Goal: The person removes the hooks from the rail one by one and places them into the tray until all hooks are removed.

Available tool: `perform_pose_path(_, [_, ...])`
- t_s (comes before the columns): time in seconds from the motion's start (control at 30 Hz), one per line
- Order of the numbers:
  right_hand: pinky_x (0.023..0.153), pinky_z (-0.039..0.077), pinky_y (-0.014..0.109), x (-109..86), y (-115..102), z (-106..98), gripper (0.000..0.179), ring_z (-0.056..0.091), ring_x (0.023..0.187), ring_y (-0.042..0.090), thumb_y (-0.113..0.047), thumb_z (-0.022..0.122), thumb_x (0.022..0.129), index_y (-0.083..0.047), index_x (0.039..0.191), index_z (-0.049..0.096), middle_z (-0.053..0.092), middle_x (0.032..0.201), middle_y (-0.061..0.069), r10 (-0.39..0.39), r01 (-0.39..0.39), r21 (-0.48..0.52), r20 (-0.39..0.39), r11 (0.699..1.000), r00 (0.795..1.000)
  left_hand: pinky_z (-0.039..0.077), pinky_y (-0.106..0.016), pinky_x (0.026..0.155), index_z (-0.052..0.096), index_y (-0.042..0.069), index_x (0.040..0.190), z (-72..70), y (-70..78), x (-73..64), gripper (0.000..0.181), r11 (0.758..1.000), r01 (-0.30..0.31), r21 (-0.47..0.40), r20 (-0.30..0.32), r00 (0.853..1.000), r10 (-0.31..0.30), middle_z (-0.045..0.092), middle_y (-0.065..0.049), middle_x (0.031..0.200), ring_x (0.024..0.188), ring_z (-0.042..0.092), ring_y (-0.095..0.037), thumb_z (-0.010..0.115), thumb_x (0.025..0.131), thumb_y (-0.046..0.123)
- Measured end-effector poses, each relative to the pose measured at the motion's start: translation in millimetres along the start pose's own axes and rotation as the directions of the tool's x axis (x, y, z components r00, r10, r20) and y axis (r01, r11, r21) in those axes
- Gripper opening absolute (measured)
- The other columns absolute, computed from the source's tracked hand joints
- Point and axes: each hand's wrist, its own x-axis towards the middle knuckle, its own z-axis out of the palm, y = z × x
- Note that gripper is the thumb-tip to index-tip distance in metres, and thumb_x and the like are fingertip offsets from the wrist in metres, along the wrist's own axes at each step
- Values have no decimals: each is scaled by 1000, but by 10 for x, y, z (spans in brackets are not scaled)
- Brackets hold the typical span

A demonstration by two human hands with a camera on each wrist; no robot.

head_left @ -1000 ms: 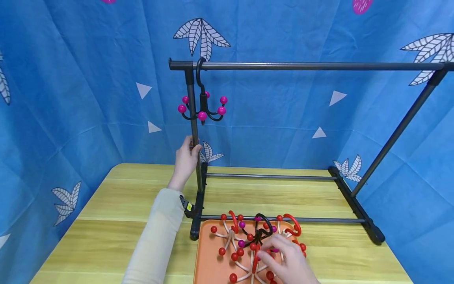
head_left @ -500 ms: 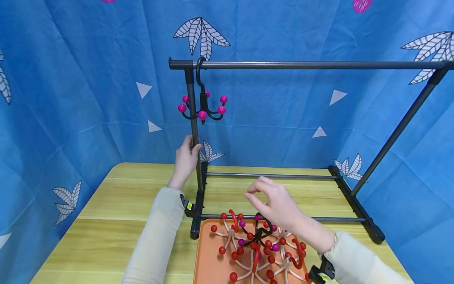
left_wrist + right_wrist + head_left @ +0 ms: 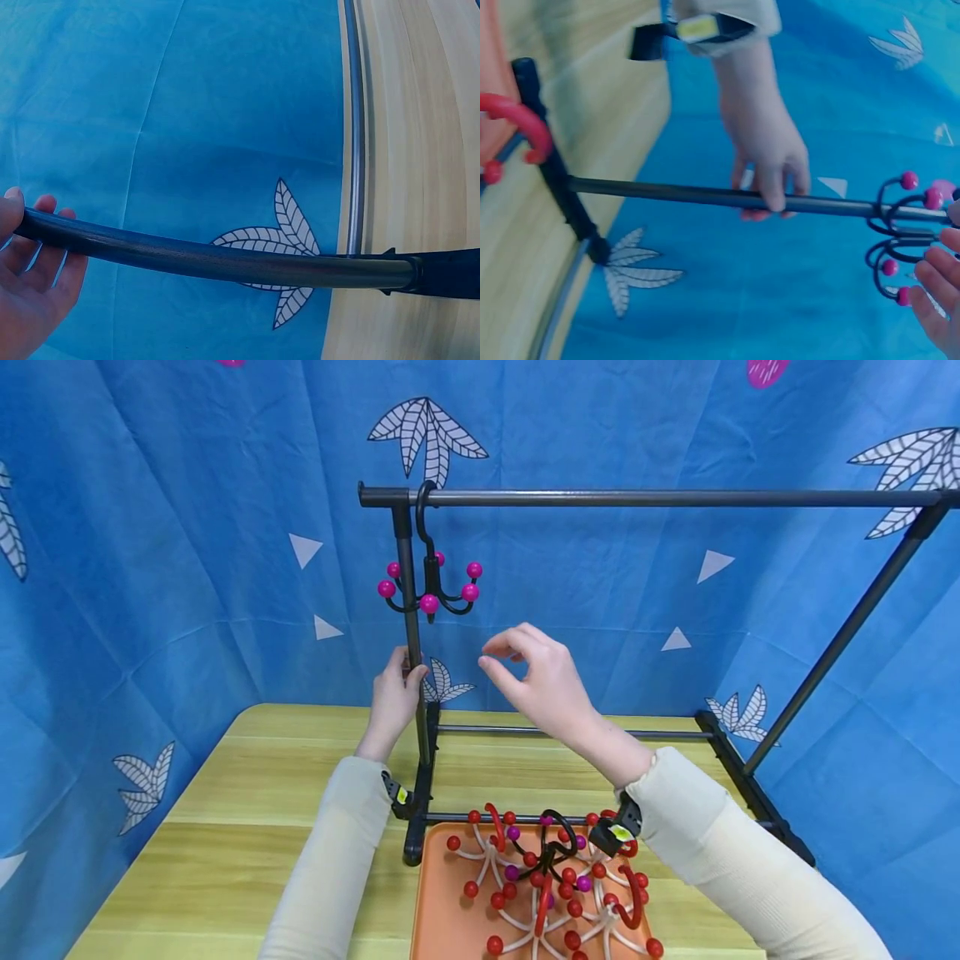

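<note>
A dark metal clothes rack [image 3: 637, 498] stands on the table. My left hand [image 3: 395, 697] grips its left upright [image 3: 187, 255], fingers and thumb wrapped round the tube. From the left end of the top rail hangs a black multi-hook hanger [image 3: 431, 578], its curved arms tipped with pink balls. Below and to the right of that hanger, my right hand [image 3: 543, 681] is raised in the air, thumb and fingers loosely curved with nothing between them. In the right wrist view, the right-hand fingers [image 3: 937, 292] show beside the hanger's pink-tipped arms.
An orange tray [image 3: 450, 927] at the front holds several more hangers, pale ones with red hooks and balls, and a black one [image 3: 550, 858]. Two low crossbars join the rack's black feet. A blue patterned curtain [image 3: 585, 427] hangs behind.
My right hand has risen from the tray, up and to the left toward the hanging hanger, with nothing in it. The left hand keeps its grip on the upright.
</note>
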Motion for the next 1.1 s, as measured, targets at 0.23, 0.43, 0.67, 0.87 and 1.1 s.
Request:
perform_pose_path(0.23, [81, 50, 30, 421, -19, 32, 20, 58, 89, 16, -24, 61, 88, -8, 98, 65, 61, 95, 4, 78, -74, 41, -105, 996, 991, 49, -43, 76, 47, 9, 119, -6, 19, -2, 27, 1000, 12, 2, 3, 1000, -12, 60, -10, 101, 98, 60, -26, 46, 95, 22])
perform_pose_path(0.43, [84, 47, 23, 684, -101, 116, 22, 54, 97, 15, -23, 60, 88, -7, 103, 64, 57, 106, 5, 131, -124, 61, -136, 990, 982, 49, -43, 77, 47, 10, 118, -12, 14, -6, 26, 1000, 16, 2, 6, 1000, -16, 61, -10, 101, 98, 60, -26, 47, 95, 23])
perform_pose_path(0.67, [84, 45, 18, 953, -269, 196, 28, 52, 101, 13, -25, 59, 89, -9, 112, 61, 55, 113, 3, 162, -148, 121, -121, 982, 979, 50, -43, 76, 47, 8, 116, -13, -8, -14, 26, 1000, 4, 9, 7, 1000, -4, 61, -10, 101, 96, 60, -26, 47, 95, 23])
perform_pose_path(0.87, [86, 43, 19, 1149, -374, 242, 40, 49, 108, 11, -34, 59, 88, -13, 122, 56, 52, 119, 2, 265, -253, 176, -51, 951, 963, 50, -42, 76, 47, 8, 114, -8, -13, -1, 23, 999, -29, 17, -7, 1000, 29, 62, -11, 100, 94, 61, -26, 48, 94, 18])
perform_pose_path(1.1, [85, 43, 21, 1288, -374, 230, 32, 51, 105, 10, -31, 58, 89, -12, 114, 59, 54, 113, 1, 306, -301, 129, -16, 945, 952, 50, -42, 76, 48, 8, 114, 8, -16, 15, 23, 999, -41, 13, -4, 999, 42, 62, -11, 102, 95, 61, -26, 47, 94, 19])
